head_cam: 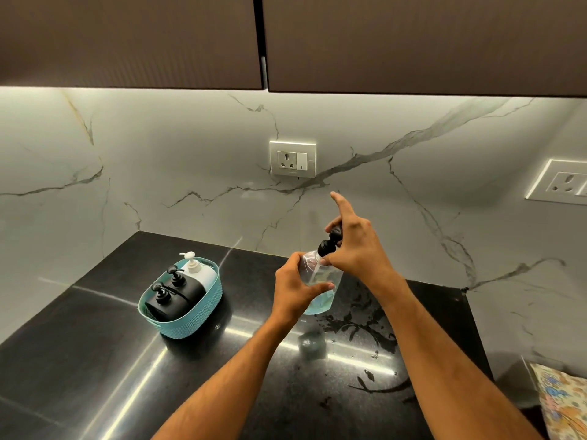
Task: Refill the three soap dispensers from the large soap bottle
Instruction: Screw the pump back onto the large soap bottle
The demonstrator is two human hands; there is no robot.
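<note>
While both hands (293, 285) grip dispenser (320, 281): glossy black counter (95, 360), marble wall (158, 147), 2 sockets.

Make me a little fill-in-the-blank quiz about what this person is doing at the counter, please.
1. The left hand holds a clear dispenser with ____ liquid at the bottom.
2. The right hand grips its ____ pump top.
3. The teal basket holds ____ pump bottles.

Missing words: blue; black; three

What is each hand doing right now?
Left hand: grips the clear dispenser bottle.
Right hand: grips its black pump top, index finger extended.
</note>
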